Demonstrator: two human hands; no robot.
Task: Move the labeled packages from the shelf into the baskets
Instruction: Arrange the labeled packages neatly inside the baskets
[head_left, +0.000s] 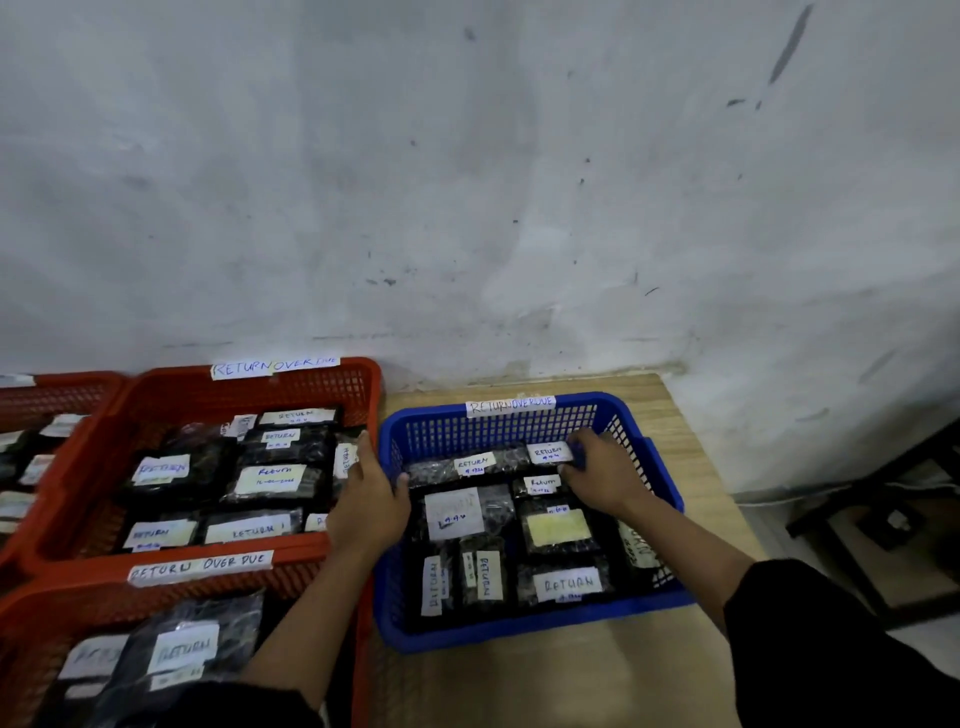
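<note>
- On the wooden tabletop (597, 675), a blue basket (524, 631) is seen nearly filled with black packages labeled "RETURN".
- A package (550, 453) at its far side is gripped by the right hand (605, 475).
- The basket's left rim is held by the left hand (369, 499).
- Red baskets (197, 387) alongside are judged well filled; no shelf is visible, so what remains cannot be told.

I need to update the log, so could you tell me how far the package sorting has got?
Done: the blue basket and the red baskets already hold many labeled packages. In hand: the right hand grips a package at the blue basket's back; the left hand holds its rim. Left: unclear, no shelf is visible.
</note>
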